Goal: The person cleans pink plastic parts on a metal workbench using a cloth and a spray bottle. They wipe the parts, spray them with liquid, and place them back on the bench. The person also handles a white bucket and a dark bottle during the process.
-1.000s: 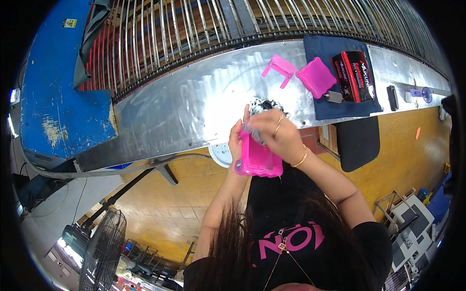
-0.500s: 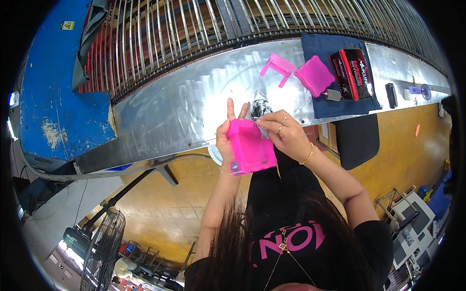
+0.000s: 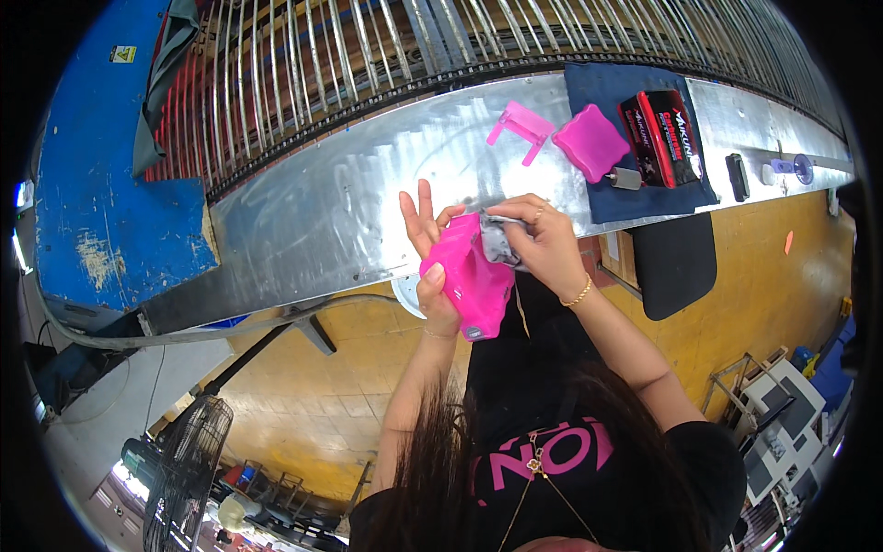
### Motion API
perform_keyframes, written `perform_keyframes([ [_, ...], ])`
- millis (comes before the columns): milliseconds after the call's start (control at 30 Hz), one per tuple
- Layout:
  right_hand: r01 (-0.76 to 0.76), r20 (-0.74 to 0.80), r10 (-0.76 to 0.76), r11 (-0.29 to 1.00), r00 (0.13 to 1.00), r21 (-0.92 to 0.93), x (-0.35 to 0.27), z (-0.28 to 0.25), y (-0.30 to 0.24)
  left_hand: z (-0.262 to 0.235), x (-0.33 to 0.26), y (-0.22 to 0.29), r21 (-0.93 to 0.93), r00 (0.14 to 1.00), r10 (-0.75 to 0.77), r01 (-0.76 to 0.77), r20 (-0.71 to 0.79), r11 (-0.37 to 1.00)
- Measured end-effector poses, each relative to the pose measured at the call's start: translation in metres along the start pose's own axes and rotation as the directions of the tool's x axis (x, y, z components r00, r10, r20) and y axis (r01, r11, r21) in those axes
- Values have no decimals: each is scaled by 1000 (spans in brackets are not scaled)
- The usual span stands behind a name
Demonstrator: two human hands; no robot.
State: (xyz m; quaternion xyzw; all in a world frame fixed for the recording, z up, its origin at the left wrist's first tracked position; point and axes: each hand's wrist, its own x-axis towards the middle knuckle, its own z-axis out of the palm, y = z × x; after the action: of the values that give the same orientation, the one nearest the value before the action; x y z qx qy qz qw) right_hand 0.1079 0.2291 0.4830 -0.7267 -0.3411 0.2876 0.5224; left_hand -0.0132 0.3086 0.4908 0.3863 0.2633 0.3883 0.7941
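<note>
A bright pink plastic box-like part [image 3: 466,276] is tilted up in my left hand [image 3: 436,276]. My left thumb presses its near side, while two fingers stick out past it. A grey-and-white stained rag [image 3: 499,243] is pinched in my right hand [image 3: 544,247] against the part's upper right edge. On the metal bench lie a paler pink bracket-shaped piece [image 3: 521,130] and a wavy-edged pink panel [image 3: 590,143], both beyond my hands. Beside the panel is a small clear bottle [image 3: 624,178].
A black-and-red box [image 3: 664,138] sits on a dark blue cloth [image 3: 596,204] on the metal bench [image 3: 313,202]. Rows of metal rods [image 3: 368,46] run along the far side. Right of the cloth are a black object [image 3: 737,178] and a purple round-ended item [image 3: 802,168]. A fan [image 3: 189,460] stands lower left.
My left hand has turned the pink part so that it stands more on edge. The rag is now bunched in my right hand at the part's upper right, clear of the bench.
</note>
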Motion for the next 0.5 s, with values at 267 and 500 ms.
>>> perform_keyframes([
  [267,-108,103,112,993,988,-43,-15,6,0,-6,19,9,202,966,240,-254,91,946],
  [500,-654,419,502,552,756,517,-38,17,12,-16,12,8,515,746,378,-658,548,550],
])
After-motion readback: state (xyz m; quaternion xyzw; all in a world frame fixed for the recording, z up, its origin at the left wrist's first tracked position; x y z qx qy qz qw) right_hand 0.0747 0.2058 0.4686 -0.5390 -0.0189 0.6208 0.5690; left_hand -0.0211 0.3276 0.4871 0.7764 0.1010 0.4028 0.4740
